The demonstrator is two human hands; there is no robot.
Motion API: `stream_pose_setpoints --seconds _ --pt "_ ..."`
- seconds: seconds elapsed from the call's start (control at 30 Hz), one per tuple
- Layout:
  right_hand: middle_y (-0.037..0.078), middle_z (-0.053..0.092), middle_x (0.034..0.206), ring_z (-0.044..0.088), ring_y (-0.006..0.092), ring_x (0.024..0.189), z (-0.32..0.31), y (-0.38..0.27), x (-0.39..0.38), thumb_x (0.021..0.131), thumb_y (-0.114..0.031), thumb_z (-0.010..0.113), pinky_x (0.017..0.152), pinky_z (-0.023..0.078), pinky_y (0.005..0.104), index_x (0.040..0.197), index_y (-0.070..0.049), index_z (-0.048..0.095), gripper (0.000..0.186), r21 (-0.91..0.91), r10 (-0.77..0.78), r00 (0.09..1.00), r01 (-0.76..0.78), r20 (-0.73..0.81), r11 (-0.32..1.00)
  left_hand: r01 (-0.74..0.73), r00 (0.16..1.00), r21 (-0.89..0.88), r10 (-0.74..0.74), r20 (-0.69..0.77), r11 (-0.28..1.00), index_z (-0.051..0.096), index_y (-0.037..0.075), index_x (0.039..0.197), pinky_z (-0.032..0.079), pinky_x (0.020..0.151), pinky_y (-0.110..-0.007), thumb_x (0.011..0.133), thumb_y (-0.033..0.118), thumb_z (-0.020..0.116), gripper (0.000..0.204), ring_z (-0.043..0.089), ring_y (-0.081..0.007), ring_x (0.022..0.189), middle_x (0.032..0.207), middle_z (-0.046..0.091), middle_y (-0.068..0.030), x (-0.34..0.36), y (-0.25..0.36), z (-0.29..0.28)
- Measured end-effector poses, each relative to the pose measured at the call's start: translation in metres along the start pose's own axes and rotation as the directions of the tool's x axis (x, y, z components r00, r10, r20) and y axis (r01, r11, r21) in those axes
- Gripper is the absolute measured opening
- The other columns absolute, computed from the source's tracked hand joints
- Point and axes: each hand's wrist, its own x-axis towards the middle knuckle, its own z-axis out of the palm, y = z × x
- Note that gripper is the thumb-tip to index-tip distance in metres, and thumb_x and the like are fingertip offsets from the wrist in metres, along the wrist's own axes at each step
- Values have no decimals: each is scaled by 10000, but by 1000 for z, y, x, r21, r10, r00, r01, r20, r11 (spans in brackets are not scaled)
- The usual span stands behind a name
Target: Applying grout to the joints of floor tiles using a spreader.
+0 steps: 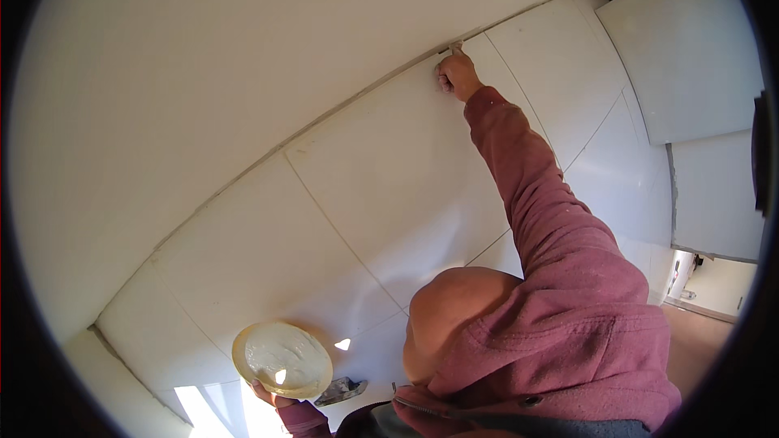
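Right hand [456, 75] curled, fingertip at seam [280, 148]; can't tell if pinching anything. Left hand [274, 396] clasping bowl [326, 358] of white paste [276, 349], well apart from seam. I'd press firmly, steady strokes. Count: two hands, one bowl, one scraper-like tool [341, 391], also far from seam.

A big, smooth white panel [682, 49] was at the upper right. Another white panel [714, 195] was just under its bottom edge, with a rough grey line [673, 195] down its left edge. Something dark [761, 154], too cut off to tell, showed by the right edges of both. Lower down was a brown floor [690, 337], with a pale flat thing [722, 282] past its top edge.
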Motion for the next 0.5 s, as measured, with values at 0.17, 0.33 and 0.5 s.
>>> stream_pose_setpoints --seconds 0.17,0.33,0.5 --pt "179 608 796 606 290 714 -28 -16 12 736 -99 419 604 479 400 1362 -87 212 659 -958 -335 941 145 56 247 -102 991 54 97 88 993 374 -93 1205 454 854 -456 866 320 436 538 480 -332 1029 1178 431 -256 3 7 17" --pt "157 596 750 578 243 636 -41 -24 -2 736 -71 392 534 463 365 1337 -104 307 608 -775 -249 968 175 23 608 -130 988 49 125 87 990 373 -89 1207 453 853 -454 863 324 439 542 481 -330 1029 1177 433 -253 -1 18 41" --pt "147 557 642 516 234 504 -10 -4 -6 717 -29 391 423 411 352 1365 -4 139 696 -347 -100 994 110 45 931 -149 986 69 143 91 986 372 -86 1208 453 853 -452 859 328 443 546 482 -328 1028 1176 434 -251 -2 25 46"
